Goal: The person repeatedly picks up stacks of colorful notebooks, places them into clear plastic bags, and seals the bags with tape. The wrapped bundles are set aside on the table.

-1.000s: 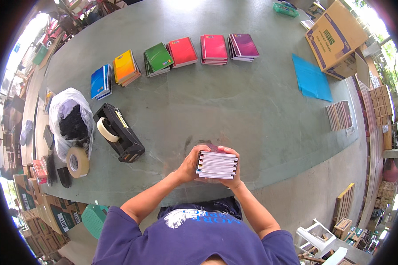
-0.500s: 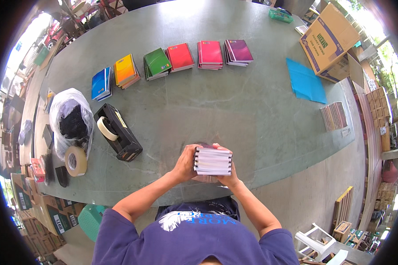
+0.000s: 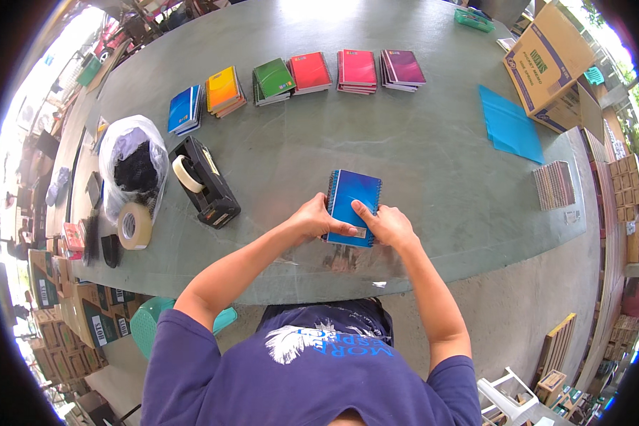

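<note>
A stack of spiral notebooks (image 3: 353, 192) with a blue cover on top is between my hands, near the table's front edge. My left hand (image 3: 314, 218) grips its left side, the thumb across the lower cover. From the right, my right hand (image 3: 390, 226) closes on the stack, its thumb pressed on the cover. Beneath, a clear plastic sheet seems to lie on the green table (image 3: 284, 163). Farther back stand small piles of spiral notebooks: blue (image 3: 184, 108), yellow (image 3: 225, 90), green (image 3: 272, 78), red (image 3: 309, 72), pink (image 3: 356, 69) and purple (image 3: 403, 67).
Left of my hands stands a black tape dispenser (image 3: 216, 195). Beside it are a plastic bag (image 3: 113, 135) with black contents and a tape roll (image 3: 135, 226). At right lie blue sheets (image 3: 508, 128), a cardboard box (image 3: 547, 64) and a wrapped notebook stack (image 3: 554, 186).
The stack has turned from showing its page edges to lying with its blue cover up, and it has moved slightly away from me. My thumbs now rest on the cover.
</note>
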The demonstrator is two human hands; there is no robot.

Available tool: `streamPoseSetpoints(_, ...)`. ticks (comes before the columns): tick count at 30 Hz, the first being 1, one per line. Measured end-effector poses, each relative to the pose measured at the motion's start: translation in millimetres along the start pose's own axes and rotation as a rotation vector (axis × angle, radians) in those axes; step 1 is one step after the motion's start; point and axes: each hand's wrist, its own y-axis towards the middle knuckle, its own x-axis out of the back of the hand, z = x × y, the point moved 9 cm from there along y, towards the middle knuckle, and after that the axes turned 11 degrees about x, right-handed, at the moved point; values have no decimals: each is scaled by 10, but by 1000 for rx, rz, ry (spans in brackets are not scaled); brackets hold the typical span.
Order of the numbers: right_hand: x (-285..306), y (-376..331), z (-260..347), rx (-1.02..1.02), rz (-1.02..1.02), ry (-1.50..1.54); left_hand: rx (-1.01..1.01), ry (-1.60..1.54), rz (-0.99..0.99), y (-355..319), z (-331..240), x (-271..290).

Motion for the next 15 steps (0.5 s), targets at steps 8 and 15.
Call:
streamPoseSetpoints(8, 53, -17, 44, 19, -92, -90, -159, 367, -257, 31, -84, 134)
streamPoseSetpoints(15, 52, 9, -44, 33, -139, -64, -357, 115, -48, -117, 91, 110)
